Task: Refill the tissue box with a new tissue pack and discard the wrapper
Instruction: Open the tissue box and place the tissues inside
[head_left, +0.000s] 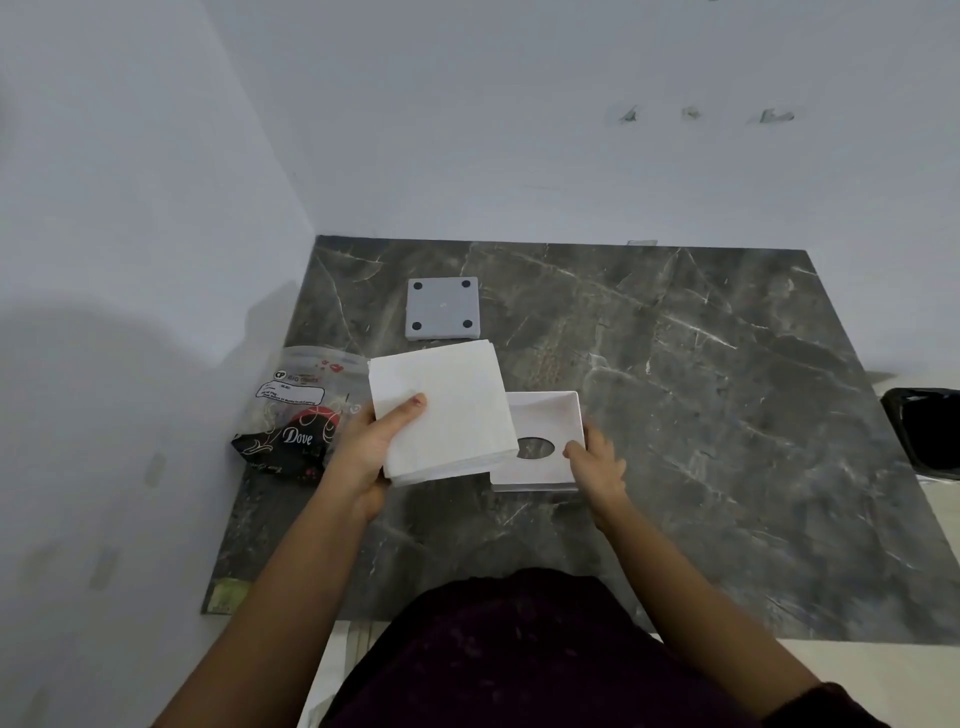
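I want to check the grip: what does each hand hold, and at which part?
Left hand holds the tissue stack at its near-left corner. Right hand grips the tissue box at its right edge.

Left hand (370, 441) holds tissue stack (441, 410); right hand (597, 465) steadies tissue box (545, 415).

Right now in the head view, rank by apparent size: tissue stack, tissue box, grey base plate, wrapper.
1. tissue stack, held nearer the camera
2. wrapper and tissue box, both partly hidden, too close to rank
3. grey base plate

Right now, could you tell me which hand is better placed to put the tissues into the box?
Left: the left hand already holds the tissues beside the box, which the right hand steadies.
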